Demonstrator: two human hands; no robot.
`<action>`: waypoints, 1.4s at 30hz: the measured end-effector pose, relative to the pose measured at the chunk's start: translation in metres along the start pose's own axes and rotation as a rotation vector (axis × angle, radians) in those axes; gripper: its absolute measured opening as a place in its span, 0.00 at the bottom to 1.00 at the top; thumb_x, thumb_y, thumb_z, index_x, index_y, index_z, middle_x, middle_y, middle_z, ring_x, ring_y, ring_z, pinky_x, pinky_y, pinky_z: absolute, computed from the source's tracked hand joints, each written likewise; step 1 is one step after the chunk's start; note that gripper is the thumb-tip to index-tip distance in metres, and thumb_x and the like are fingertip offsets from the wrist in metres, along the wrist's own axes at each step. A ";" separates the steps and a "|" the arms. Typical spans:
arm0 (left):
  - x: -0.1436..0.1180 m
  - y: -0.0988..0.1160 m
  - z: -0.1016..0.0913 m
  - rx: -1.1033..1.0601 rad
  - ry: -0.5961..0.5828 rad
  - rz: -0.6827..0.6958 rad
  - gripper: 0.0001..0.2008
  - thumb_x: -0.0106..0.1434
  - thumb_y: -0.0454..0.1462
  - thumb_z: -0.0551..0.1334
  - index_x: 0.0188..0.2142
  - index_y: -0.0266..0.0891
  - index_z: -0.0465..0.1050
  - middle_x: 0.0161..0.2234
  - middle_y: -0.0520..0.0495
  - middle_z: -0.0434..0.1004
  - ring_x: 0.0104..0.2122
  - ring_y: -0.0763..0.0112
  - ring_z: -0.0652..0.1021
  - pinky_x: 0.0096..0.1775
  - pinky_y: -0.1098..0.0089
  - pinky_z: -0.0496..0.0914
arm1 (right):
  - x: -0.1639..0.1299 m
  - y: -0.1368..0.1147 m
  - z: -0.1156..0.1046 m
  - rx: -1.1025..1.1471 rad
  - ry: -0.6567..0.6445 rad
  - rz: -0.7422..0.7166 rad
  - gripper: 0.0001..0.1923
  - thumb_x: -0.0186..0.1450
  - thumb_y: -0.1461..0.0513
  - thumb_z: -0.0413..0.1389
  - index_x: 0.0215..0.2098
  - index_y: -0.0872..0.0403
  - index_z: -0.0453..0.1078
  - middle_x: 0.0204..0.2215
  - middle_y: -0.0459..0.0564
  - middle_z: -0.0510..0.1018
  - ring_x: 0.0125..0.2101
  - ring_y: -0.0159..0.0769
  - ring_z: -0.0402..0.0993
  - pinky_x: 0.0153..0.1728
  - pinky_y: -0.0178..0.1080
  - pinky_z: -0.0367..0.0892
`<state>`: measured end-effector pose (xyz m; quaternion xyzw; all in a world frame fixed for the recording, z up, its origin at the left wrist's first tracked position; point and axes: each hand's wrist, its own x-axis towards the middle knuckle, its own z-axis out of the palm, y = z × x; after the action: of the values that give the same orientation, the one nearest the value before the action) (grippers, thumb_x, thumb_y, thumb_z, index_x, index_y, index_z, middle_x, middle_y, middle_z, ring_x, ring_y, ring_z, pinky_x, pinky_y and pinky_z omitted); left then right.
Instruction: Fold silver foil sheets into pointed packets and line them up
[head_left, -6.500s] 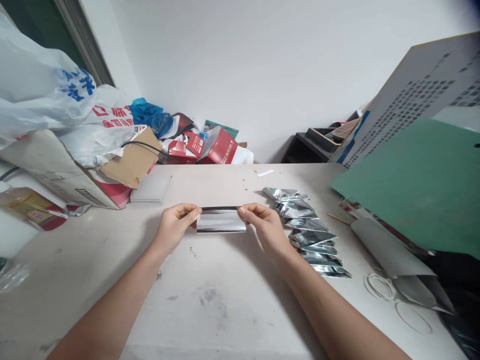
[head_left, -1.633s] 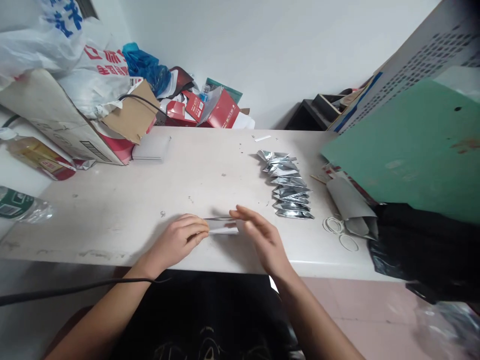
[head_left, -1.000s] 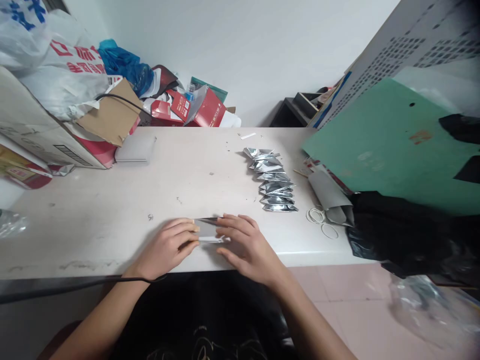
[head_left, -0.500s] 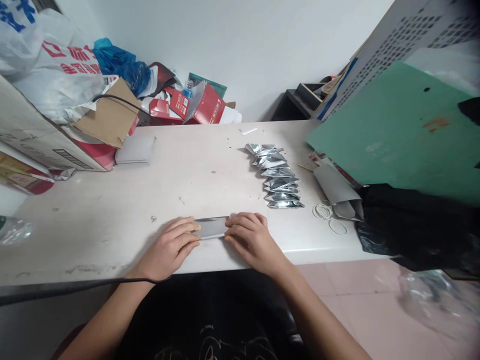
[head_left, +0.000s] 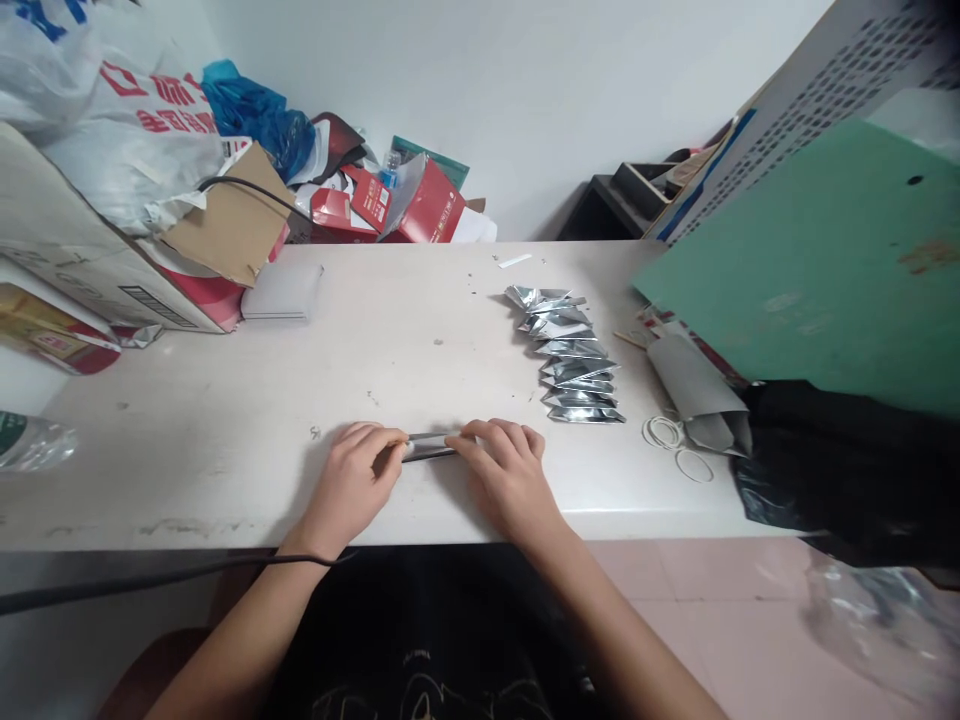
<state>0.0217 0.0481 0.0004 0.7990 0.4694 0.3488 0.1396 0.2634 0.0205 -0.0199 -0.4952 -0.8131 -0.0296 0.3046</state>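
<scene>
Pinching a narrow, shiny silver strip (head_left: pixel 430 447) by its ends, the left hand (head_left: pixel 358 482) and right hand (head_left: pixel 508 472) meet over the white tabletop (head_left: pixel 225 420) near creased silver foil packets (head_left: pixel 577 373).

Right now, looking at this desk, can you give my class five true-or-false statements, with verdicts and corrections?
1. The left hand and right hand both grip the silvery strip. True.
2. The foil packets lie to the left of the left hand. False: they lie farther back, toward the right.
3. A black cable crosses the left forearm in this view. True.
4. The green board is on the left side of the picture. False: it is on the right.
5. White rings lie on the desk, right of the right hand. True.
</scene>
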 end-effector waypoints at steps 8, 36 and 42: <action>-0.018 0.027 -0.007 0.262 0.044 0.251 0.14 0.76 0.31 0.62 0.58 0.41 0.77 0.55 0.42 0.84 0.57 0.55 0.81 0.59 0.52 0.77 | 0.000 -0.011 -0.001 0.026 -0.012 -0.018 0.12 0.79 0.64 0.56 0.58 0.52 0.76 0.47 0.53 0.84 0.47 0.43 0.75 0.50 0.47 0.61; -0.023 0.030 0.007 0.275 -0.140 0.288 0.21 0.77 0.33 0.57 0.66 0.32 0.70 0.60 0.35 0.81 0.64 0.51 0.78 0.62 0.49 0.78 | -0.019 -0.045 -0.008 0.025 -0.225 0.034 0.31 0.78 0.62 0.49 0.77 0.58 0.55 0.63 0.63 0.75 0.65 0.54 0.64 0.62 0.54 0.60; -0.018 0.027 0.007 0.261 -0.137 0.290 0.21 0.77 0.33 0.58 0.67 0.34 0.69 0.60 0.35 0.81 0.63 0.51 0.78 0.62 0.48 0.78 | -0.016 -0.042 -0.007 0.041 -0.254 0.049 0.31 0.78 0.60 0.47 0.78 0.57 0.54 0.65 0.65 0.74 0.65 0.56 0.66 0.61 0.55 0.62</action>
<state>0.0383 0.0193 0.0023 0.8915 0.3800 0.2463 0.0145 0.2377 -0.0156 -0.0117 -0.5086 -0.8331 0.0573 0.2096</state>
